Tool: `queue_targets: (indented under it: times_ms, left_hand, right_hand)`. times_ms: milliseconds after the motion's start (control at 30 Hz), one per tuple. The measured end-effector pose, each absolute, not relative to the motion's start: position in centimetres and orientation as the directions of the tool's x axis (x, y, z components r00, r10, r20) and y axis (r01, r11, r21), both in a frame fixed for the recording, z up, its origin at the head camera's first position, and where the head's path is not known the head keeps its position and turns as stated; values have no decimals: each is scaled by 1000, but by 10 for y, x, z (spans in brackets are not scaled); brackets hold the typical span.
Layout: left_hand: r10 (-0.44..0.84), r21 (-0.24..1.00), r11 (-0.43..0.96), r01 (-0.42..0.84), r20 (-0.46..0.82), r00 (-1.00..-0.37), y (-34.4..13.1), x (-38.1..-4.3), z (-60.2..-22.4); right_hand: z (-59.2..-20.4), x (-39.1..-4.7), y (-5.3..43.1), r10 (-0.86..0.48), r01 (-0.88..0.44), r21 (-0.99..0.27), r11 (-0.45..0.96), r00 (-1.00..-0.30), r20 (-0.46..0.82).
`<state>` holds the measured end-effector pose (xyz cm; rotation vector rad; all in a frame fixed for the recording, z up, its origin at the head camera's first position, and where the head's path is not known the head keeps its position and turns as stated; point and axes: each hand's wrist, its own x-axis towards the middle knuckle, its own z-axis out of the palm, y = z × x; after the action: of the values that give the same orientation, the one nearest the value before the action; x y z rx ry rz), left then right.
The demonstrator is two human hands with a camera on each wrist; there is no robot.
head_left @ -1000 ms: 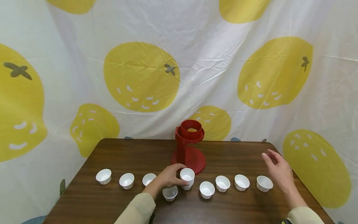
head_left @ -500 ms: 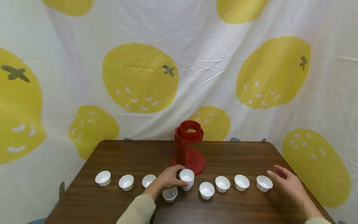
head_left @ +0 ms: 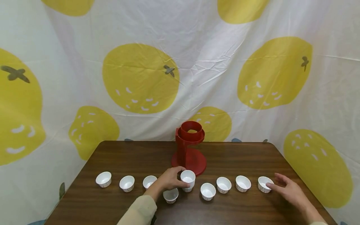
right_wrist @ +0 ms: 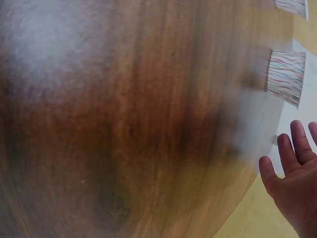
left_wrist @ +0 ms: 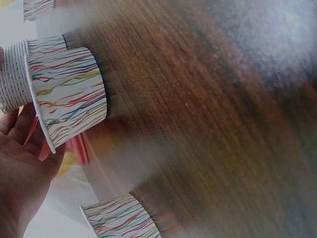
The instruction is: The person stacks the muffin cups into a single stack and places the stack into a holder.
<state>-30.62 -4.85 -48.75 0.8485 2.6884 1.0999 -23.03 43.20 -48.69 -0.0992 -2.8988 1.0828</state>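
My left hand [head_left: 170,180] grips a short stack of white paper cups [head_left: 188,177] near the middle of the table. In the left wrist view the stacked cups [left_wrist: 14,74] show closely layered rims beside the fingers. A single cup with coloured wavy stripes [left_wrist: 74,94] stands just in front. My right hand [head_left: 291,191] is at the rightmost cup [head_left: 263,183], its thumb overlapping that cup's right edge in the head view. Whether it touches the cup is unclear. In the right wrist view the right hand's fingers [right_wrist: 299,144] are spread and fairly straight, near a striped cup [right_wrist: 286,77].
Several more white cups stand in an uneven row, among them one at far left [head_left: 103,179] and one right of centre [head_left: 208,191]. A red stand with a ring holder [head_left: 182,153] is behind the stack. A lemon-print cloth [head_left: 208,78] hangs behind the brown table [head_left: 135,156].
My right hand has come down and toward the rightmost cup, its thumb now overlapping the cup's edge. My left hand keeps holding the stack in place.
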Motion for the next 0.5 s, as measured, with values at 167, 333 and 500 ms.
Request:
queue_targets:
  times_ms: [167,333,500]
  left_hand:
    - [538,683,577,448,95,-837,-48,-306,-487]
    - [536,690,576,437,84,-840,-49,-307,-488]
    - [537,687,583,434,75,-840,-50,-307,-489]
  right_hand:
    - [-493,-234,429,63,53,-640,767,-998,-7]
    - [-497,-237,427,59,50,-619,784,-998,-7]
    - [-497,-239,424,61,59,-608,792,-998,-17]
